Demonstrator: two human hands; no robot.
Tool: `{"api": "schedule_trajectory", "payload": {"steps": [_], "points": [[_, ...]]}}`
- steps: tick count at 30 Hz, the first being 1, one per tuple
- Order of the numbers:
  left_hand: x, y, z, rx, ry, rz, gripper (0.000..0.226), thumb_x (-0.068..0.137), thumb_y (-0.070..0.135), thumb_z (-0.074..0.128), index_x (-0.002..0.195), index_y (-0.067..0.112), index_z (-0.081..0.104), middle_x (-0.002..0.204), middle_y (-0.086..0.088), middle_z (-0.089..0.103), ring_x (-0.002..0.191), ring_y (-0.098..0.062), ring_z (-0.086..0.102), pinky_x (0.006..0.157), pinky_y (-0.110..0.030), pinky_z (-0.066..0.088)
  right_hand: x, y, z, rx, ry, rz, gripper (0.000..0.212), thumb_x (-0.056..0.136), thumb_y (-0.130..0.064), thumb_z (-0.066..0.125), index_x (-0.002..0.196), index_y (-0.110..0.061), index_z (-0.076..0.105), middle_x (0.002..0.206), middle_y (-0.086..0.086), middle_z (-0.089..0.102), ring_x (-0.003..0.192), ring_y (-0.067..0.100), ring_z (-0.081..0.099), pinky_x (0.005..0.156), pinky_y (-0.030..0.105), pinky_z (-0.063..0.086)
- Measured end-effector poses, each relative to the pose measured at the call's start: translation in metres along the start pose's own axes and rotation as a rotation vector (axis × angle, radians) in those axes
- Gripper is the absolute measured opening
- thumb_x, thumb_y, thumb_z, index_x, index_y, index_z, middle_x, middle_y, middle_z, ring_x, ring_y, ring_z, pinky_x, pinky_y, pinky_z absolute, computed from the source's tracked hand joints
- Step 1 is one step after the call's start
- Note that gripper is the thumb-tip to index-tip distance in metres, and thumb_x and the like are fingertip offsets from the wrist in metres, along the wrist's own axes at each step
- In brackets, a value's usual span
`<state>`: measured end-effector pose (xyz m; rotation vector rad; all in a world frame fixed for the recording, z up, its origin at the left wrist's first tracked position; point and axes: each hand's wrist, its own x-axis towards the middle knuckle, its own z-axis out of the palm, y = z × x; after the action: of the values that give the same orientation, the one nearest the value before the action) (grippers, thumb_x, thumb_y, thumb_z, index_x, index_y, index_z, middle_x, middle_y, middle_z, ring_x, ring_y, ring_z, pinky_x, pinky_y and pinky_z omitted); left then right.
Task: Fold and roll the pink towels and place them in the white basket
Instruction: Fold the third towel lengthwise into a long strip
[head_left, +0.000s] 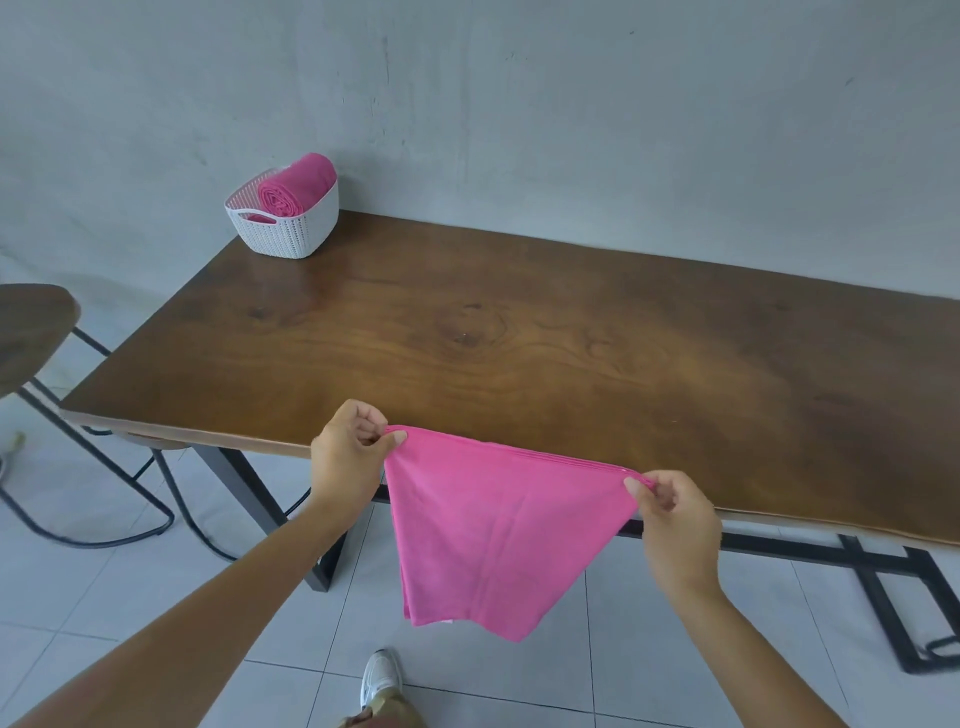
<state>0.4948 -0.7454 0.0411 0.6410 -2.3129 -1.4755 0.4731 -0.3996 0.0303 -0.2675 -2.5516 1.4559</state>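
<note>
Pink towel (498, 530), folded into several layers, hangs in the air just in front of the near edge of the table (519, 338), stretched taut along its top edge and tapering down toward the floor. The left hand (348, 457) pinches the towel's upper left corner between thumb and curled fingers. The right hand (675, 519) pinches the upper right corner the same way, fingers bunched on the cloth. Both hands are level with the table edge, and the towel's top edge overlaps it in view.

Below the towel, a white shoe (381, 675) stands on the pale tiled floor (130, 597). The black metal frame (883, 597) of the table runs along behind the hanging cloth and out to the right.

The brown wooden tabletop stretches away between the hands and the far end. To the left, beside the table, stands a dark stool (31, 332) on thin black legs.

At the far left corner of the table sits the white basket (283, 228), well apart from the hands. A rolled pink towel (296, 187) lies in it, its spiral end facing the camera and its top rising above the rim. A second bit of pink shows through the basket's handle slot. Behind it rises a plain grey wall (571, 104).
</note>
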Motion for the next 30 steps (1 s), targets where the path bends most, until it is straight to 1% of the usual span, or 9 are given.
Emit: {"api": "schedule_trajectory", "payload": {"steps": [2, 5, 8, 10, 12, 16, 23, 26, 30], "points": [[0.008, 0.002, 0.006, 0.027, 0.035, 0.001, 0.020, 0.086, 0.011, 0.079, 0.086, 0.018, 0.060, 0.084, 0.002, 0.067, 0.082, -0.013, 0.062, 0.071, -0.017, 0.046, 0.006, -0.005, 0.011, 0.030, 0.025, 0.032, 0.007, 0.094, -0.023, 0.067, 0.089, -0.018, 0.066, 0.088, -0.005, 0.069, 0.090, 0.014, 0.064, 0.066, 0.020, 0.040], [0.021, -0.001, 0.016, 0.159, 0.070, 0.047, 0.017, 0.091, 0.014, 0.073, 0.088, 0.021, 0.058, 0.083, 0.009, 0.062, 0.089, -0.022, 0.055, 0.075, -0.029, 0.043, 0.023, -0.007, 0.031, 0.032, 0.049, 0.060, 0.008, 0.095, -0.024, 0.066, 0.088, -0.024, 0.064, 0.088, -0.005, 0.068, 0.094, 0.022, 0.063, 0.071, 0.028, 0.044], [0.038, -0.005, 0.023, 0.348, 0.101, 0.104, 0.014, 0.092, 0.017, 0.071, 0.090, 0.020, 0.058, 0.075, 0.016, 0.056, 0.091, -0.021, 0.047, 0.081, -0.034, 0.032, 0.045, -0.006, 0.047, -0.069, 0.076, 0.085, 0.013, 0.096, -0.029, 0.066, 0.084, -0.031, 0.061, 0.083, -0.014, 0.064, 0.104, 0.026, 0.059, 0.095, 0.046, 0.044], [0.051, -0.009, 0.028, 0.407, 0.110, 0.105, 0.014, 0.092, 0.020, 0.071, 0.090, 0.020, 0.058, 0.071, 0.017, 0.053, 0.092, -0.021, 0.045, 0.082, -0.033, 0.026, 0.060, -0.006, 0.057, -0.221, 0.079, 0.084, 0.012, 0.097, -0.031, 0.064, 0.086, -0.027, 0.063, 0.084, -0.011, 0.062, 0.110, 0.026, 0.052, 0.102, 0.046, 0.034], [0.064, -0.012, 0.034, 0.415, 0.114, 0.094, 0.014, 0.093, 0.023, 0.070, 0.090, 0.021, 0.057, 0.073, 0.018, 0.054, 0.095, -0.022, 0.046, 0.083, -0.034, 0.025, 0.073, -0.006, 0.066, -0.336, 0.083, 0.088, 0.014, 0.098, -0.033, 0.063, 0.088, -0.023, 0.065, 0.094, -0.004, 0.060, 0.114, 0.028, 0.047, 0.102, 0.045, 0.029], [0.097, -0.015, 0.048, 0.433, 0.106, 0.106, 0.011, 0.096, 0.025, 0.066, 0.092, 0.022, 0.056, 0.083, 0.013, 0.060, 0.098, -0.023, 0.046, 0.082, -0.034, 0.024, 0.101, -0.010, 0.087, -0.498, 0.104, 0.024, 0.018, 0.100, -0.034, 0.060, 0.095, -0.019, 0.067, 0.106, 0.004, 0.060, 0.114, 0.031, 0.045, 0.100, 0.047, 0.031], [0.156, -0.012, 0.072, 0.518, 0.082, 0.138, 0.015, 0.098, 0.027, 0.060, 0.090, 0.022, 0.048, 0.085, 0.011, 0.058, 0.090, -0.020, 0.041, 0.082, -0.035, 0.024, 0.152, -0.013, 0.124, -0.656, 0.188, -0.090, 0.012, 0.102, -0.023, 0.054, 0.102, -0.014, 0.061, 0.107, 0.009, 0.057, 0.106, 0.033, 0.045, 0.094, 0.047, 0.035], [0.178, -0.011, 0.082, 0.568, 0.068, 0.188, 0.015, 0.099, 0.026, 0.057, 0.091, 0.021, 0.046, 0.086, 0.007, 0.058, 0.090, -0.023, 0.044, 0.082, -0.038, 0.029, 0.174, -0.016, 0.135, -0.718, 0.204, -0.076, 0.016, 0.103, -0.025, 0.052, 0.106, -0.013, 0.062, 0.109, 0.009, 0.057, 0.108, 0.032, 0.045, 0.096, 0.046, 0.035], [0.205, -0.012, 0.099, 0.761, 0.078, 0.276, 0.019, 0.098, 0.026, 0.058, 0.088, 0.015, 0.047, 0.083, -0.004, 0.061, 0.087, -0.030, 0.050, 0.079, -0.044, 0.034, 0.199, -0.017, 0.146, -0.770, 0.237, -0.018, 0.026, 0.103, -0.032, 0.050, 0.109, -0.011, 0.064, 0.114, 0.010, 0.056, 0.112, 0.031, 0.044, 0.097, 0.046, 0.035]]}}
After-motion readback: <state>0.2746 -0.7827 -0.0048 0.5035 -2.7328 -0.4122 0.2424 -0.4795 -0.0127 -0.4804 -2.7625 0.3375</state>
